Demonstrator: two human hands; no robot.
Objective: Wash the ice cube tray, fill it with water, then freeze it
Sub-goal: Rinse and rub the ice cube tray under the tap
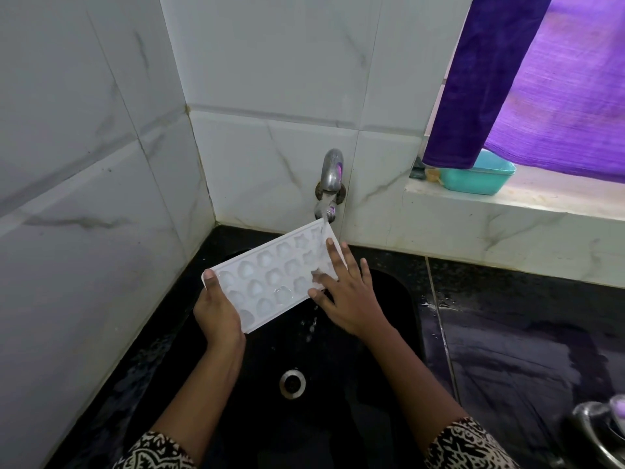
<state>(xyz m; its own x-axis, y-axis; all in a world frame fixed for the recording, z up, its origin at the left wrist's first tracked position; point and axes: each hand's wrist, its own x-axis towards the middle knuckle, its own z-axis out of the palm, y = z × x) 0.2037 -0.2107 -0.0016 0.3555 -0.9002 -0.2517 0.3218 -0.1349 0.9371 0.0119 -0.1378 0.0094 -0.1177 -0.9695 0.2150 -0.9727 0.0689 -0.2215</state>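
Ice cube tray (267,279) tilted under running tap (330,174) | left hand (218,311) grips near end | right hand (345,296) fingers spread flat on cavities

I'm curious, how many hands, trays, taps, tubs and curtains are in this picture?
Hands: 2, the left hand and the right hand
ice cube tray: 1
tap: 1
teal tub: 1
purple curtain: 1
Total: 6
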